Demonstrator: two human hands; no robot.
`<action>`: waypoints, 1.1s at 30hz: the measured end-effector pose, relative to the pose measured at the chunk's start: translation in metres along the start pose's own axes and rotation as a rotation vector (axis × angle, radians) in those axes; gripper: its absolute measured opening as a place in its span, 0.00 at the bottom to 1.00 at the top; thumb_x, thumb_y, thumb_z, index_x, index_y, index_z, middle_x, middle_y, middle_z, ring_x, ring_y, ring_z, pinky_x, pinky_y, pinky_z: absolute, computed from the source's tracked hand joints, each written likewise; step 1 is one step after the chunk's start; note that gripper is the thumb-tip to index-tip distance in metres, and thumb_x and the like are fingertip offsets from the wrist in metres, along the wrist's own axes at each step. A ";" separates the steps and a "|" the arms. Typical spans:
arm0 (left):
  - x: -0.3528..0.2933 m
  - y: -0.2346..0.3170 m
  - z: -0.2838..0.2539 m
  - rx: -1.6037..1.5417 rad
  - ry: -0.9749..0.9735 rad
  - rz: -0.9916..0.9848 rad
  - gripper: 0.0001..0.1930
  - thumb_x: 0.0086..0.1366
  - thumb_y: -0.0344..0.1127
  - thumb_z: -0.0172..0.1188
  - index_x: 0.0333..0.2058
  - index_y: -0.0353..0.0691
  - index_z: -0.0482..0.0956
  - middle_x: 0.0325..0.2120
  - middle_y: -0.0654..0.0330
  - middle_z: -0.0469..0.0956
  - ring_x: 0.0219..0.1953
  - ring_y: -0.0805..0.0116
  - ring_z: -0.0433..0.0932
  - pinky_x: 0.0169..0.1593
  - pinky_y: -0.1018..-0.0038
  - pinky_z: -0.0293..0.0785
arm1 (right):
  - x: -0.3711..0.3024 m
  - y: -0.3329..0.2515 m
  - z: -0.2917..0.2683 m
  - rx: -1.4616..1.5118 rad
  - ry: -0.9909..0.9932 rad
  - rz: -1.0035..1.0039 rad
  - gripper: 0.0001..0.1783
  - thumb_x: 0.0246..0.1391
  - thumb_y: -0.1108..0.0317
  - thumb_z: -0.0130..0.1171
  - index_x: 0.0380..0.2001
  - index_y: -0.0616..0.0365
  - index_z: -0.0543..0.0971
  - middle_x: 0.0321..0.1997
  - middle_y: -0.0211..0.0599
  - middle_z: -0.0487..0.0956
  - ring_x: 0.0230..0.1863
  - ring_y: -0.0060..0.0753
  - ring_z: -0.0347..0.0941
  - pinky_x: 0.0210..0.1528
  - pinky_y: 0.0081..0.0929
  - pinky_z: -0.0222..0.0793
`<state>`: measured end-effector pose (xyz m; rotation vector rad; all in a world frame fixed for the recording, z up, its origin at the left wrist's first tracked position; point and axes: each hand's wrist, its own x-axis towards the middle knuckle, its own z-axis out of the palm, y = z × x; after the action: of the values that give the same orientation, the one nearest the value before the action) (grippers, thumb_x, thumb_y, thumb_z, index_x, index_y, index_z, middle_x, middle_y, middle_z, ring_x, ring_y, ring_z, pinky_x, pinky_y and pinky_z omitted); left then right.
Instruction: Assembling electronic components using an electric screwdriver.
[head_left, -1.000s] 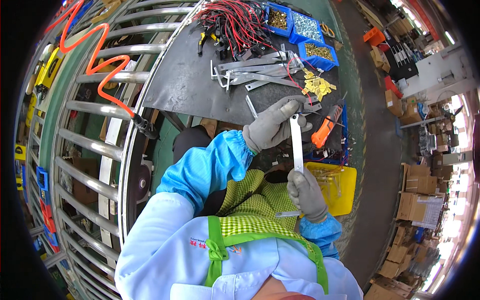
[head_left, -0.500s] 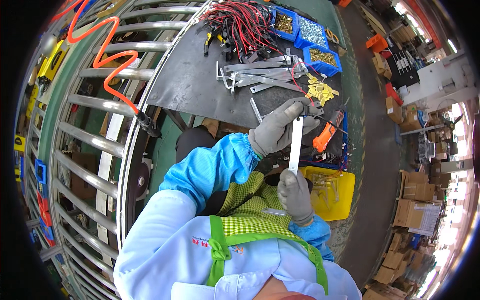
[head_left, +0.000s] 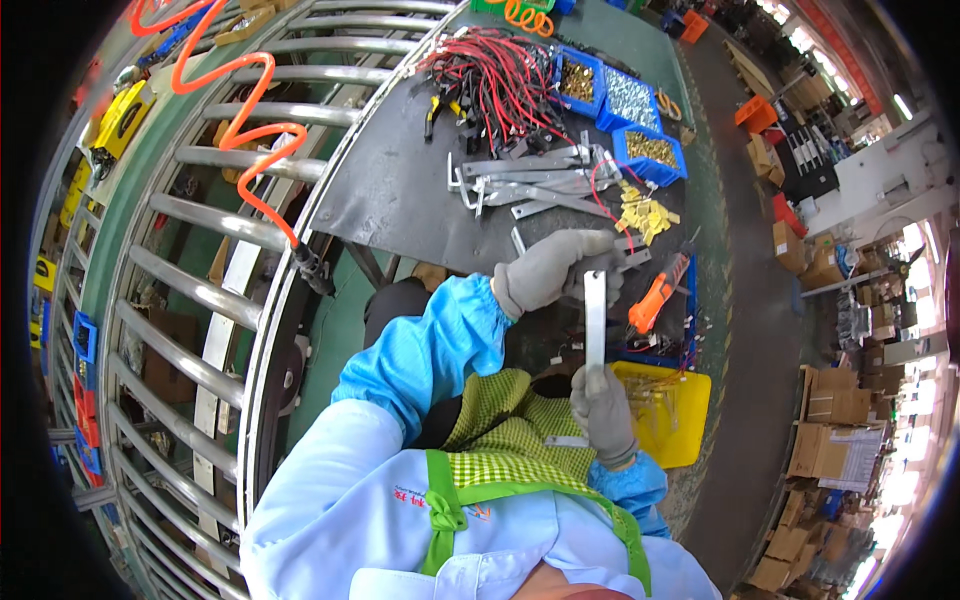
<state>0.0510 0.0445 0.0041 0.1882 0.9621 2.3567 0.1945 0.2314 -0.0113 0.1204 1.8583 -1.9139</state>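
Note:
My right hand [head_left: 606, 418], in a grey glove, is closed around the lower end of a flat silver metal strip [head_left: 595, 325]. The strip stands nearly upright, with a small hole at its top end. That end lies by the fingers of my left hand [head_left: 545, 272], also gloved in grey. My left fingers are bent and pressed together around a small dark part with a red wire [head_left: 632, 260], largely hidden by the glove. Another short metal strip [head_left: 567, 441] rests on the green checked apron at my lap.
On the dark table [head_left: 375, 205] lie metal brackets [head_left: 540, 185], yellow tabs [head_left: 645, 215] and red-black wires [head_left: 495, 85]. Blue bins [head_left: 650, 157] hold fasteners. An orange-handled tool [head_left: 655, 298] and a yellow tray [head_left: 690, 420] sit at right. A roller conveyor [head_left: 200, 280] runs along the left.
The whole view has shifted, so the table sits lower in it. The metal strip has tilted closer to upright in my right hand. Both hands keep their grip.

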 end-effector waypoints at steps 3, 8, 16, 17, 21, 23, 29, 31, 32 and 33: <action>-0.003 -0.007 0.013 0.439 0.032 0.247 0.21 0.71 0.48 0.46 0.38 0.32 0.75 0.28 0.53 0.80 0.29 0.65 0.80 0.36 0.71 0.75 | -0.005 0.009 0.011 0.038 0.038 -0.003 0.22 0.68 0.47 0.42 0.33 0.55 0.70 0.18 0.23 0.61 0.15 0.14 0.54 0.16 0.17 0.49; -0.011 -0.031 0.023 0.207 0.020 0.096 0.14 0.68 0.39 0.49 0.33 0.31 0.75 0.21 0.53 0.78 0.23 0.64 0.79 0.30 0.70 0.78 | -0.028 0.029 0.018 0.072 -0.018 0.126 0.25 0.67 0.44 0.42 0.28 0.55 0.67 0.17 0.25 0.62 0.14 0.17 0.56 0.16 0.19 0.51; -0.016 -0.048 0.022 0.080 -0.067 0.074 0.13 0.65 0.37 0.52 0.33 0.30 0.76 0.20 0.54 0.75 0.22 0.63 0.79 0.31 0.68 0.80 | -0.030 0.058 0.001 0.196 -0.210 0.070 0.26 0.66 0.43 0.43 0.26 0.55 0.66 0.16 0.25 0.60 0.14 0.20 0.57 0.16 0.21 0.52; -0.018 -0.049 0.022 0.080 -0.065 0.075 0.13 0.65 0.37 0.52 0.33 0.30 0.76 0.20 0.54 0.75 0.22 0.63 0.79 0.31 0.68 0.80 | -0.029 0.057 0.000 0.371 -0.269 0.128 0.24 0.66 0.45 0.47 0.28 0.55 0.67 0.17 0.26 0.62 0.16 0.18 0.58 0.17 0.20 0.52; -0.024 -0.052 0.022 0.090 0.004 0.003 0.14 0.66 0.38 0.52 0.34 0.30 0.76 0.20 0.56 0.74 0.22 0.65 0.78 0.31 0.68 0.81 | -0.039 0.059 0.007 0.002 -0.142 -0.004 0.24 0.66 0.45 0.47 0.28 0.55 0.68 0.18 0.25 0.62 0.17 0.19 0.59 0.18 0.20 0.53; -0.027 -0.054 0.022 0.076 0.013 -0.014 0.15 0.66 0.39 0.53 0.34 0.29 0.75 0.20 0.57 0.74 0.22 0.67 0.77 0.31 0.68 0.81 | -0.041 0.064 0.008 0.151 -0.139 0.077 0.24 0.65 0.44 0.48 0.29 0.55 0.68 0.18 0.25 0.63 0.17 0.18 0.59 0.18 0.20 0.54; -0.034 -0.055 0.016 0.081 0.002 -0.012 0.15 0.66 0.39 0.52 0.34 0.30 0.75 0.20 0.57 0.74 0.21 0.67 0.76 0.31 0.68 0.81 | -0.044 0.072 0.010 0.104 -0.122 0.061 0.22 0.65 0.45 0.49 0.29 0.53 0.67 0.18 0.24 0.63 0.17 0.18 0.60 0.19 0.20 0.55; -0.035 -0.053 0.016 0.100 -0.075 0.016 0.15 0.66 0.39 0.51 0.33 0.30 0.75 0.19 0.56 0.74 0.21 0.67 0.76 0.32 0.70 0.80 | -0.045 0.074 0.007 0.112 -0.140 0.054 0.22 0.65 0.45 0.49 0.29 0.53 0.67 0.18 0.24 0.63 0.17 0.18 0.60 0.19 0.20 0.55; -0.035 -0.052 0.015 0.102 -0.074 0.016 0.15 0.66 0.39 0.51 0.33 0.30 0.75 0.19 0.56 0.74 0.21 0.67 0.76 0.32 0.70 0.80 | -0.044 0.078 0.007 0.128 -0.157 0.043 0.21 0.65 0.46 0.50 0.29 0.53 0.67 0.19 0.24 0.63 0.17 0.19 0.60 0.19 0.20 0.55; -0.034 -0.053 0.013 0.148 -0.080 0.016 0.15 0.66 0.40 0.51 0.33 0.30 0.75 0.18 0.56 0.73 0.21 0.66 0.76 0.34 0.68 0.81 | -0.041 0.088 0.002 0.128 -0.158 0.041 0.21 0.65 0.46 0.50 0.29 0.53 0.67 0.19 0.24 0.63 0.17 0.19 0.60 0.19 0.20 0.55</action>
<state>0.1077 0.0634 -0.0188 0.3466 1.0992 2.2750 0.2655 0.2425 -0.0765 0.0468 1.6192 -1.9540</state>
